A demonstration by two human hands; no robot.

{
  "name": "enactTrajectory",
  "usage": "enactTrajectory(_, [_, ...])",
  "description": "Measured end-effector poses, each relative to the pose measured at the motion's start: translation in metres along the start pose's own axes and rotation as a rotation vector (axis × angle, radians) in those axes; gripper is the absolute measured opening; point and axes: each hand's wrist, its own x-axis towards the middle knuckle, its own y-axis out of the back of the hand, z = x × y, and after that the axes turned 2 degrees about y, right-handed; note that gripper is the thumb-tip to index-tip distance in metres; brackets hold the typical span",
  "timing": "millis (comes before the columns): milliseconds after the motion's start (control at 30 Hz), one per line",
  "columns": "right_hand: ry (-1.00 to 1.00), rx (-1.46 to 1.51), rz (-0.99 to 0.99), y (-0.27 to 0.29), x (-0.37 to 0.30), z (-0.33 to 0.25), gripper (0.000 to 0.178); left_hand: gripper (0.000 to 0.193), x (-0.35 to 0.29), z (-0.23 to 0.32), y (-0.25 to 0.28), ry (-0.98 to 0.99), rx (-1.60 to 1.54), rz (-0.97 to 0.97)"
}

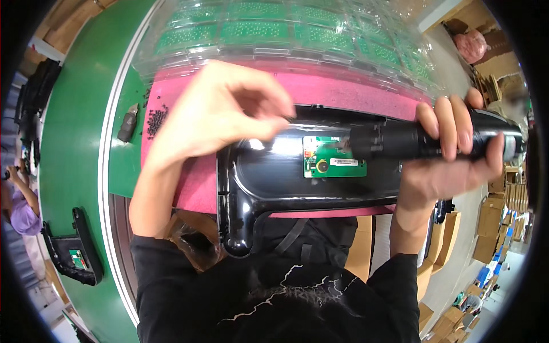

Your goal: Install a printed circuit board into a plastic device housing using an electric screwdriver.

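Observation:
My right hand (452, 137) is wrapped around a black electric screwdriver (394, 140), its tip pointing left over a small green circuit board (343, 167). The board, with a round coin cell and a white label, lies in a glossy black plastic housing (274, 186). Blurred by motion, my left hand (234, 108) is above the housing's left part, thumb and fingertips pinched together. Something small and dark may be between those fingertips, too small to name. Small black screws (156, 120) lie in a pile on the pink mat (191, 188), left of my left forearm.
Stacked clear plastic trays (257, 34) of green boards stand behind the mat. A dark tool bit (128, 123) lies on the green table (86, 114) at left. Another black housing (74, 246) with a board lies on the green surface. Cardboard boxes (489, 228) stand at right. Another person (23, 200) is far left.

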Motion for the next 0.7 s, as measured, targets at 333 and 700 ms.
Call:
enactTrajectory(333, [0.067, -0.048, -0.111, -0.023, -0.016, 0.001, 0.034, 0.017, 0.007, -0.001, -0.031, 0.169, -0.428, -0.212])
enactTrajectory(700, [0.316, -0.194, -0.133, -0.016, -0.014, -0.003, 0.037, 0.016, 0.015, -0.017, -0.037, 0.028, -0.246, -0.207])
